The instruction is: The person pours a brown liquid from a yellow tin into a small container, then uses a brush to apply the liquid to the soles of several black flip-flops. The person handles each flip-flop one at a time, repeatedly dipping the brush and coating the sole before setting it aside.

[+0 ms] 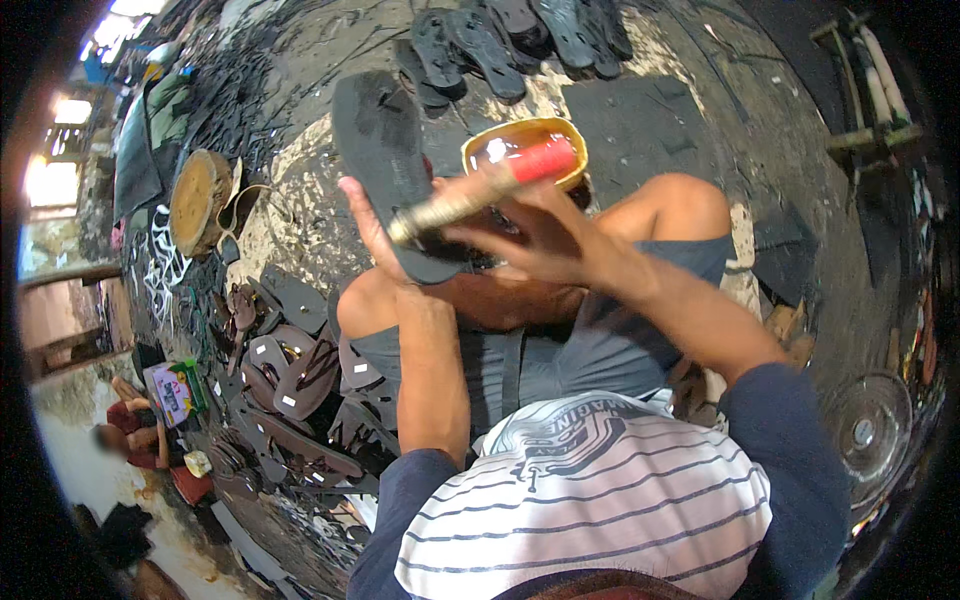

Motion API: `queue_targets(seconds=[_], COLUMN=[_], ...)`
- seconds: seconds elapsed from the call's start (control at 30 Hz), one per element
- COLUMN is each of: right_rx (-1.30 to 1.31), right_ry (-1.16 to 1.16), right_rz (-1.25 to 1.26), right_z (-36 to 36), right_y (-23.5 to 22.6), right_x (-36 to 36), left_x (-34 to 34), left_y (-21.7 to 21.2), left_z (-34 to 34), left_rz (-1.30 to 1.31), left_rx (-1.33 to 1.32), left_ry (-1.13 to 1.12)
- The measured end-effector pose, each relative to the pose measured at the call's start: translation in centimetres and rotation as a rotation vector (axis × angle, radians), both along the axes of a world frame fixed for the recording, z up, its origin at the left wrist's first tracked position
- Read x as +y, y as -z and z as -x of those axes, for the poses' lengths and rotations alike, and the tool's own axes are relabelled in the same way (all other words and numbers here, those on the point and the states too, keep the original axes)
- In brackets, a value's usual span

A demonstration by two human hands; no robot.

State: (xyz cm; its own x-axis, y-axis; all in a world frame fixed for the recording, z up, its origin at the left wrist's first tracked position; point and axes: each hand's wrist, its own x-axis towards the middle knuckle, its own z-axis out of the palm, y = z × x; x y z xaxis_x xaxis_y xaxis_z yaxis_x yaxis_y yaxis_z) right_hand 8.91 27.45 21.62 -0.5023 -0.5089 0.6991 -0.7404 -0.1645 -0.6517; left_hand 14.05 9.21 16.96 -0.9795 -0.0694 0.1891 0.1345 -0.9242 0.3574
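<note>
My left hand (375,225) supports a black sandal sole (378,130) from beneath, its long flat face turned up. My right hand (545,235) is smeared by motion. It holds a brush-like stick (455,205) with a pale wrapped shaft and a red end (545,158). The stick's pale lower tip lies over the heel part of the sole; whether it touches cannot be told. Just beyond my right hand stands a yellow-rimmed bowl (574,133) holding glossy amber liquid, partly covered by the stick and hand.
Several black soles (485,50) lie at the far side, near a dark flat sheet (640,125). A round wood block (198,203) and white straps (163,255) sit to the left. Brown sandals (305,375) are piled beside my left knee. Another person (140,435) sits at far left.
</note>
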Motion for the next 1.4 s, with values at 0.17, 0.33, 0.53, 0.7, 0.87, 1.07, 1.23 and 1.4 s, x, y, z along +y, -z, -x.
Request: queue_targets(seconds=[0.17, 0.33, 0.53, 0.7, 0.87, 1.07, 1.23, 1.4], right_rx=[0.232, -0.301, -1.618, -1.604, -1.636, -1.746, -1.678, -0.656], right_ry=[0.043, -0.227, -0.395, -0.371, -0.413, -0.445, -0.433, -0.108], right_rz=[-0.098, -0.104, 0.492, 0.617, 0.644, 0.661, 0.486, -0.063], right_z=[4.4, -0.1, -3.5, -2.1, -2.6, -3.6, -4.8, 0.5], right_y=[0.3, -1.6, 1.3, 1.3, 1.4, 1.2, 1.1, -2.1], right_x=[-1.6, 1.8, 2.0, 2.4, 2.3, 2.0, 1.4, 1.7], left_x=[3.5, 2.2, 2.6, 3.5, 3.9, 5.4, 3.4, 3.0], left_y=[-0.5, -3.6, -3.0, -3.1, -1.9, -3.2, -2.5, -2.9], left_z=[0.2, 0.7, 2.2, -0.7, -2.3, -1.5, -0.6, -0.3], left_rz=[-0.141, 0.154, 0.340, 0.287, 0.145, 0.074, -0.008, 0.084], left_rx=[-0.093, -0.467, -0.339, -0.319, -0.413, -0.328, -0.081, -0.304], left_ry=[-0.112, -0.401, -0.525, -0.474, -0.437, -0.435, -0.193, -0.385])
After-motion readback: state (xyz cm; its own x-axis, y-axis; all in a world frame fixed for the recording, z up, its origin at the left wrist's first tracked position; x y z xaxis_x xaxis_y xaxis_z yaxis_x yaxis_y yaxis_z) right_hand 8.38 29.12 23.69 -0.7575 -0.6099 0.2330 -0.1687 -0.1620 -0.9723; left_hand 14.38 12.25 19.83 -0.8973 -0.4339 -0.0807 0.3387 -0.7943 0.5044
